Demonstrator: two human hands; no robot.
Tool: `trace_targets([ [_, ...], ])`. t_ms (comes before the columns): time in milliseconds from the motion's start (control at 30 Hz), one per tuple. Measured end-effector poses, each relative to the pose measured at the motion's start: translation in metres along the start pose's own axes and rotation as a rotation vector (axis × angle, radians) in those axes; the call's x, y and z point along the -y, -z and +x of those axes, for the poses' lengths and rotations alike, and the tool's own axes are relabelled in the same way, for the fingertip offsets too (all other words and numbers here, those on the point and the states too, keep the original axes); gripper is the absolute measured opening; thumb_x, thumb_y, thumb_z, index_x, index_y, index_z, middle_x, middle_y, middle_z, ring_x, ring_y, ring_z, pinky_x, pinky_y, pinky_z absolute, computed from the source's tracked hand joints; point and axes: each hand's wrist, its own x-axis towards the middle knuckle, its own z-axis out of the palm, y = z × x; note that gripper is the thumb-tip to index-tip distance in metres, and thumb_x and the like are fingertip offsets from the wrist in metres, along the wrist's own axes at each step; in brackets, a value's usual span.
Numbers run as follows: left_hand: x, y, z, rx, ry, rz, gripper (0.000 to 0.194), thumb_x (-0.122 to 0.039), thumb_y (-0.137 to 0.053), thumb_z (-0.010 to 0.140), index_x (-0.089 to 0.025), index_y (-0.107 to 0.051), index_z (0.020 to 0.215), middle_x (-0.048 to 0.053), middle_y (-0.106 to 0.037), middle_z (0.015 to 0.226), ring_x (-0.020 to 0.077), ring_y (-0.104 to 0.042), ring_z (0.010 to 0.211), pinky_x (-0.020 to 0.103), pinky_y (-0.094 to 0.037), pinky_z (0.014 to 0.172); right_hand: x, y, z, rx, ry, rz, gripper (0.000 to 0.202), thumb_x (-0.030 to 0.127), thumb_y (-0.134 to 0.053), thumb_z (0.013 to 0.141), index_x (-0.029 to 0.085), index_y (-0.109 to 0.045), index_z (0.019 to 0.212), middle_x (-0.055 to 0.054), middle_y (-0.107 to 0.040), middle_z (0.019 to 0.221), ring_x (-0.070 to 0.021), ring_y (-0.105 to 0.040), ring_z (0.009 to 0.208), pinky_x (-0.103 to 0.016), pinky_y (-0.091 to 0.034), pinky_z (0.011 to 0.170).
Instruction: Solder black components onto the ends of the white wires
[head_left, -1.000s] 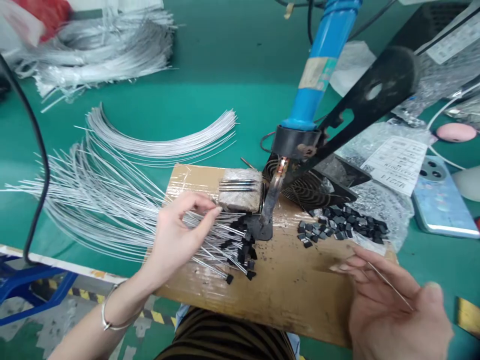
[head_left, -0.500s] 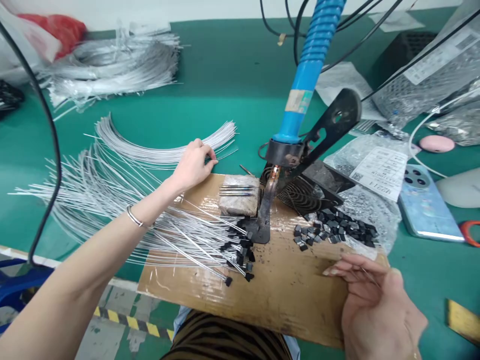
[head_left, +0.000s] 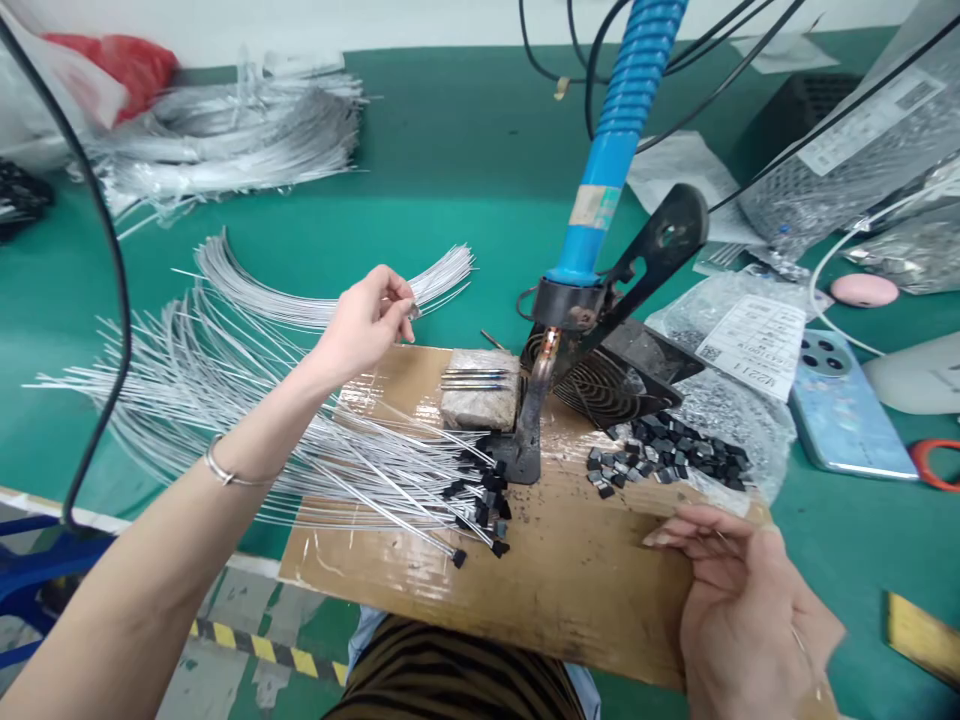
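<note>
My left hand (head_left: pixel 375 315) is at the right end of a curved bundle of thin white wires (head_left: pixel 281 308), thumb and fingers pinched on a wire whose tip barely shows. Under that forearm lies a loose spread of white wires (head_left: pixel 360 455), many ending in small black caps (head_left: pixel 491 505). My right hand (head_left: pixel 742 590), palm up at the cardboard's right edge, has curled fingers around something thin that I cannot make out. A pile of small black pieces (head_left: pixel 690 450) lies just beyond it. Between the hands stands a blue-sleeved hot tool (head_left: pixel 600 200) with a metal tip.
A cardboard sheet (head_left: pixel 570 600) covers the front of the green table. Several thin dark rods rest on a pale block (head_left: pixel 480 410), beside a black fan (head_left: pixel 600 385). At right are a phone (head_left: pixel 847 400), plastic bags and a pink oval object (head_left: pixel 864 290). A black cable (head_left: pixel 112 300) hangs at left.
My left hand has shifted slightly left and its fingers have turned in more along the wire bundle. My right hand stays almost where it was. The view has shifted a little.
</note>
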Motion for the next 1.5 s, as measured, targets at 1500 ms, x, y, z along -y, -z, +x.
trace_targets([
  [1500, -0.064, -0.028, -0.122, 0.704, 0.259, -0.461, 0.023, -0.032, -0.062, 0.096, -0.018, -0.063, 0.077, -0.005, -0.047, 0.063, 0.0109, -0.036, 0.057, 0.023, -0.026, 0.051, 0.025, -0.071, -0.058, 0.563, 0.482, -0.316, 0.02, 0.011, -0.059, 0.104, 0.022, -0.062, 0.087, 0.002, -0.057, 0.075, -0.0126, -0.054, 0.067, -0.025, -0.044, 0.061],
])
